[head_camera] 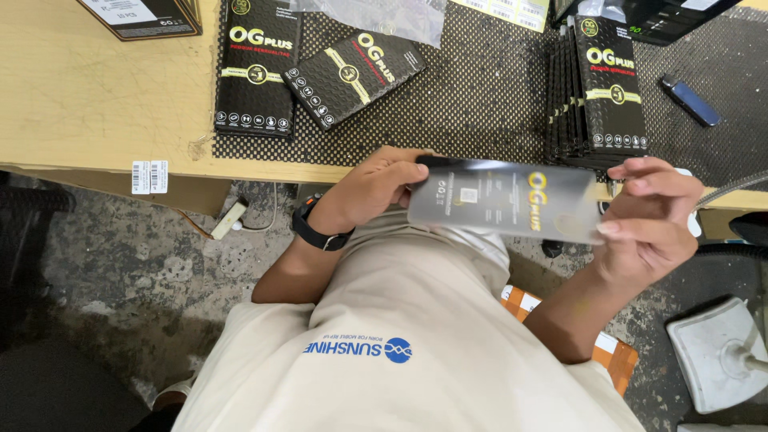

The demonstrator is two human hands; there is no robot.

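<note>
A flat black package (504, 198) with yellow print, wrapped in a glossy clear sleeve, lies level between both my hands at the table's front edge. My left hand (374, 189), with a black watch on the wrist, grips its left end. My right hand (650, 210) holds its right end with fingers curled around it. On the dotted black mat (480, 96) beyond lie two matching packages (258, 66) at the left, one angled (354, 67), and a fanned stack of several more (602, 86) at the right.
A wooden table (88, 104) carries a dark box (144, 14) at the far left, a crumpled clear plastic bag (384, 16) and a blue pen-like object (690, 100). Below are a concrete floor, a white power strip (228, 220) and a white stand base (716, 352).
</note>
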